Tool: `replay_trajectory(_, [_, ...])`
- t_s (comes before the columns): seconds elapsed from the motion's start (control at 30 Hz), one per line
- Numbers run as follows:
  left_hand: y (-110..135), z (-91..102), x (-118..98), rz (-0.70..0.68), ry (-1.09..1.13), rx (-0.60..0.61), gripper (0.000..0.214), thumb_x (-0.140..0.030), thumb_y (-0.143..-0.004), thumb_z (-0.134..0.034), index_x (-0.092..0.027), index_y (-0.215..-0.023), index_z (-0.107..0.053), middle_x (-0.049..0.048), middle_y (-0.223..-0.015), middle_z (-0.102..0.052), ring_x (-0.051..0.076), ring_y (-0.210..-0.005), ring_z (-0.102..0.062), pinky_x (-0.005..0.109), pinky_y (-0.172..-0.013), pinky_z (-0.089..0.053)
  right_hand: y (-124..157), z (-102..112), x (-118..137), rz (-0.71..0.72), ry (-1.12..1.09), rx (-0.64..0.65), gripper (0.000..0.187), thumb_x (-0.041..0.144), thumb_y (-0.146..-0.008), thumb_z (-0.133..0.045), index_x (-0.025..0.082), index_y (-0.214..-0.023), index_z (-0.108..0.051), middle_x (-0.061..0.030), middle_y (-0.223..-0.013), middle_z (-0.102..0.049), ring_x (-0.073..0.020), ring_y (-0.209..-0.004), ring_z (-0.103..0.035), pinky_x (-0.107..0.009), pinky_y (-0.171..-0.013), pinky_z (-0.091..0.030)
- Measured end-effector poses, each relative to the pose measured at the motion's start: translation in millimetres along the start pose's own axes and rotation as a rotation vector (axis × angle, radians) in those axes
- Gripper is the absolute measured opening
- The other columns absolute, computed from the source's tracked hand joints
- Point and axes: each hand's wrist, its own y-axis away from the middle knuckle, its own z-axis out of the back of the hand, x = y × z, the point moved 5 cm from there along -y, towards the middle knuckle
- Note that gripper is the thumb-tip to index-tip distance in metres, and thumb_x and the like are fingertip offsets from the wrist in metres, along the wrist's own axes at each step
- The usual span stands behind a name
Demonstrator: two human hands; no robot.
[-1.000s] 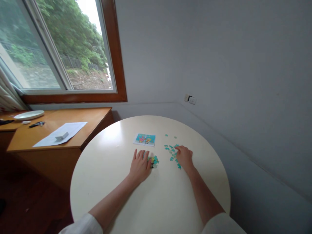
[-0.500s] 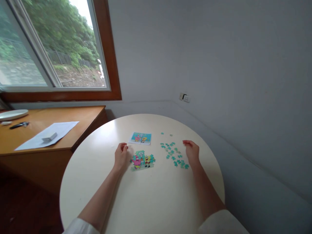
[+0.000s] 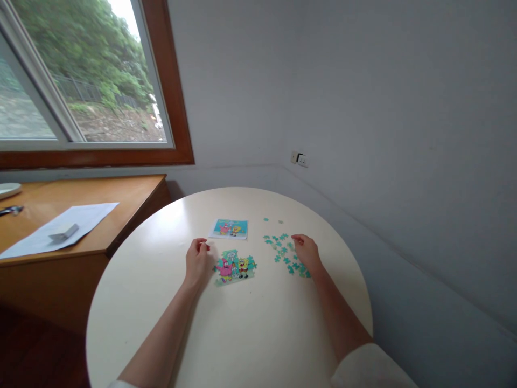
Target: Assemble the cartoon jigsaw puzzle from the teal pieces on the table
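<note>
A partly joined jigsaw puzzle [image 3: 233, 268] lies on the round table, showing a pink starfish, a yellow sponge and a third cartoon figure. Just left of it rests my left hand [image 3: 197, 260], its fingers loosely curled and nothing visible in them. Loose teal puzzle pieces [image 3: 278, 243] are scattered to the right. My right hand [image 3: 306, 251] hovers over the right side of these pieces and hides some. Its fingers are drawn together; whether a piece is between them is too small to tell. Behind the puzzle lies a reference picture card [image 3: 229, 229] with the same characters.
The white round table [image 3: 250, 334] stands close to the wall. Two separate pieces [image 3: 280, 222] lie farther back. On the left, a wooden desk [image 3: 137, 194] holds a paper sheet [image 3: 86, 218] with a small pale box [image 3: 64, 233] on it, beneath a window. A wall socket [image 3: 302, 160] is behind.
My right hand has moved left, from beside the loose pieces to over them. My left hand stays by the puzzle. The view has turned slightly to the right.
</note>
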Motion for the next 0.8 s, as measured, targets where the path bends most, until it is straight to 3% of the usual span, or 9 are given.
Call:
replay_trajectory(0.23, [0,-0.1,0,0.008,0.011,0.002,0.018,-0.027,-0.072,-0.040,-0.018,-0.081,-0.053,0.0012,-0.064,-0.056,0.017,-0.065,-0.054,0.029,-0.064,-0.041,6,2,8,0.013,0.169,0.020,0.032,0.014,-0.077,-0.036,0.019,-0.090,-0.064,-0.0041,-0.098,-0.065,-0.0156,-0.093,-0.058,-0.028,-0.084,-0.039])
replay_trajectory(0.43, [2,0.6,-4,0.022,0.007,0.015,0.017,-0.026,-0.071,-0.040,-0.018,-0.080,-0.053,0.0010,-0.064,-0.056,0.017,-0.066,-0.054,0.029,-0.064,-0.041,11,1,11,0.013,0.365,0.085,0.026,0.030,-0.074,-0.051,0.020,-0.094,-0.064,-0.0063,-0.097,-0.063,-0.0210,-0.093,-0.056,-0.033,-0.080,-0.038])
replay_trajectory(0.8, [2,-0.8,-3,0.015,0.029,0.007,0.017,-0.026,-0.073,-0.040,-0.018,-0.081,-0.052,0.0006,-0.063,-0.055,0.016,-0.065,-0.055,0.028,-0.064,-0.042,12,1,13,0.006,0.411,0.144,0.021,0.030,-0.076,-0.053,0.021,-0.091,-0.063,-0.0060,-0.099,-0.062,-0.0220,-0.095,-0.054,-0.034,-0.078,-0.036])
